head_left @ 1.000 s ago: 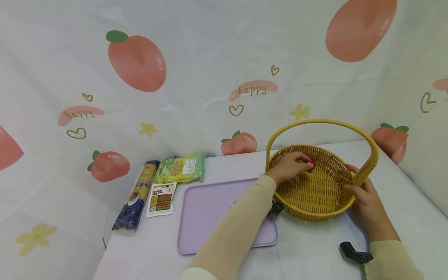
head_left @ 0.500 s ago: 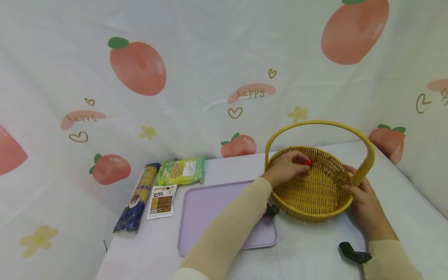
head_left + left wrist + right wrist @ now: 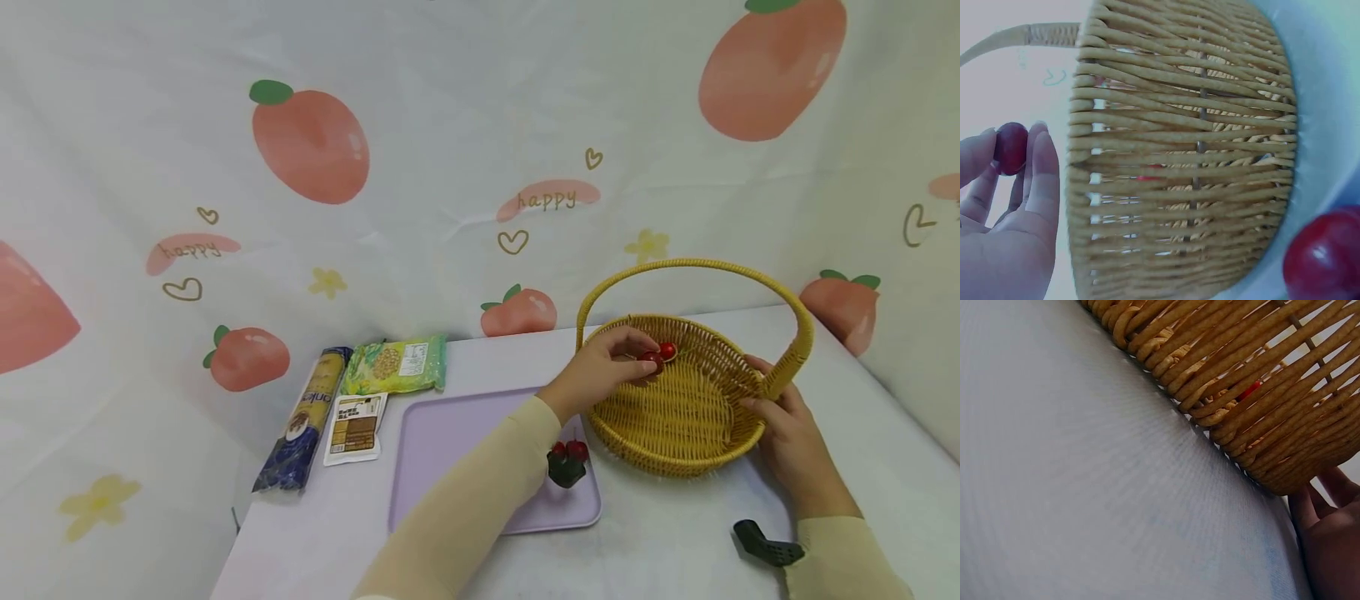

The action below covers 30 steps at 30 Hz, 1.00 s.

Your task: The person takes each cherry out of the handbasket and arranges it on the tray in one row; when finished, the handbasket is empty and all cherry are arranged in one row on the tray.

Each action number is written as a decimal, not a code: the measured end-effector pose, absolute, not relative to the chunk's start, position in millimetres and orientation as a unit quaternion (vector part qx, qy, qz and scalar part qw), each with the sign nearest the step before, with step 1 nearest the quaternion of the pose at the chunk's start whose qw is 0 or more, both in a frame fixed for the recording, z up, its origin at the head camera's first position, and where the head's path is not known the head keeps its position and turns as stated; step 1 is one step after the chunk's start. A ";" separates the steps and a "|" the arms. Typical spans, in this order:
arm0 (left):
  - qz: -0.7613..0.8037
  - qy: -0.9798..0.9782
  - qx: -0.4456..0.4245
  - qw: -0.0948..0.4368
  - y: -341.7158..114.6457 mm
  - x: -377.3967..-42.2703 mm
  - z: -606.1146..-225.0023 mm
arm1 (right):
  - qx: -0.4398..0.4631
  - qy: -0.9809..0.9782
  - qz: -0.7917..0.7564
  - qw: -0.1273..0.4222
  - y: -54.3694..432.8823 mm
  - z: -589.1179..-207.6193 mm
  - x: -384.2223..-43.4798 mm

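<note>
My left hand (image 3: 596, 375) reaches over the near-left rim of a woven basket (image 3: 675, 425) with a tall handle. Between thumb and fingertips it pinches a dark red cherry (image 3: 1012, 149), plain in the left wrist view, where the hand is beside the basket's outer wall. Behind those fingers, a brighter red cherry (image 3: 667, 351) lies inside the basket by its back wall. My right hand (image 3: 787, 433) holds the basket's right rim at the foot of the handle. In the right wrist view, only part of that hand shows, against the basket's side.
A lilac tray (image 3: 442, 425) lies left of the basket, with dark red cherries (image 3: 577, 451) near its right edge. Further left are a green food packet (image 3: 393, 365), a small brown-and-white pouch (image 3: 356, 428) and a long blue-and-gold pack (image 3: 306, 421). A printed cloth (image 3: 420, 192) hangs behind.
My left hand has drawn back a little to the left, with the cherry in its fingers. The other cherry in the basket and those on the tray show more plainly. My right hand stays put.
</note>
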<state>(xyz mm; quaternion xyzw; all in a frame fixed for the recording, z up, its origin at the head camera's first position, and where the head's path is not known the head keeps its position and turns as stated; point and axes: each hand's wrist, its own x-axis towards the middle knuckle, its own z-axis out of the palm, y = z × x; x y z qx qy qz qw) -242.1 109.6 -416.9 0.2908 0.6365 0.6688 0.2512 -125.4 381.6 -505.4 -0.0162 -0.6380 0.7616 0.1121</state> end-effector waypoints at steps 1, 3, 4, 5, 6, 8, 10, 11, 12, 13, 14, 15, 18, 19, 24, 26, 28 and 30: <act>0.675 0.629 0.291 0.253 106.1 -240.9 -417.0 | -0.016 -0.637 0.762 0.111 381.9 -505.2 -125.5; 0.686 0.617 0.288 0.257 99.2 -238.4 -417.7 | -0.014 -0.635 0.764 0.110 382.0 -505.1 -125.3; 0.691 0.612 0.287 0.257 95.8 -237.3 -418.1 | -0.013 -0.635 0.765 0.111 382.0 -505.1 -125.2; 0.695 0.608 0.287 0.256 92.3 -236.0 -418.5 | -0.012 -0.634 0.765 0.113 381.8 -505.0 -124.9; 0.697 0.607 0.285 0.254 88.9 -234.6 -418.7 | -0.010 -0.633 0.766 0.114 381.6 -504.9 -124.7; 0.706 0.597 0.281 0.257 82.0 -231.9 -419.6 | -0.006 -0.630 0.767 0.120 381.0 -504.5 -124.4; 0.712 0.590 0.278 0.261 74.5 -228.6 -420.6 | -0.003 -0.629 0.767 0.124 380.6 -503.7 -124.3; 0.714 0.587 0.275 0.264 70.2 -226.9 -421.4 | -0.002 -0.628 0.768 0.125 380.3 -503.4 -124.3; 0.716 0.584 0.274 0.265 65.7 -225.2 -422.3 | -0.001 -0.628 0.768 0.124 380.1 -503.0 -124.3; 0.718 0.581 0.274 0.267 60.8 -223.6 -423.5 | -0.001 -0.628 0.768 0.124 379.9 -502.8 -124.3; 0.719 0.582 0.273 0.265 55.7 -221.8 -424.3 | 0.000 -0.627 0.769 0.124 379.7 -502.6 -124.5; 0.719 0.583 0.274 0.261 50.4 -220.1 -425.1 | 0.000 -0.628 0.769 0.123 379.5 -502.6 -124.6; 0.718 0.590 0.279 0.242 36.0 -215.7 -427.2 | 0.000 -0.627 0.769 0.123 379.8 -503.1 -124.5; 0.717 0.594 0.280 0.235 31.2 -214.1 -427.2 | -0.002 -0.628 0.769 0.122 380.0 -503.1 -124.6; 0.722 0.599 0.267 0.222 8.1 -208.4 -425.4 | -0.014 -0.634 0.766 0.111 381.5 -503.4 -125.5; 0.722 0.601 0.261 0.221 -1.6 -206.5 -424.2 | -0.019 -0.636 0.764 0.108 381.9 -503.5 -125.8; 0.720 0.608 0.258 0.216 -11.4 -204.9 -423.1 | -0.021 -0.636 0.764 0.108 382.0 -503.8 -126.0; 0.718 0.613 0.256 0.210 -21.4 -203.7 -423.6 | -0.022 -0.636 0.764 0.108 382.0 -504.0 -125.9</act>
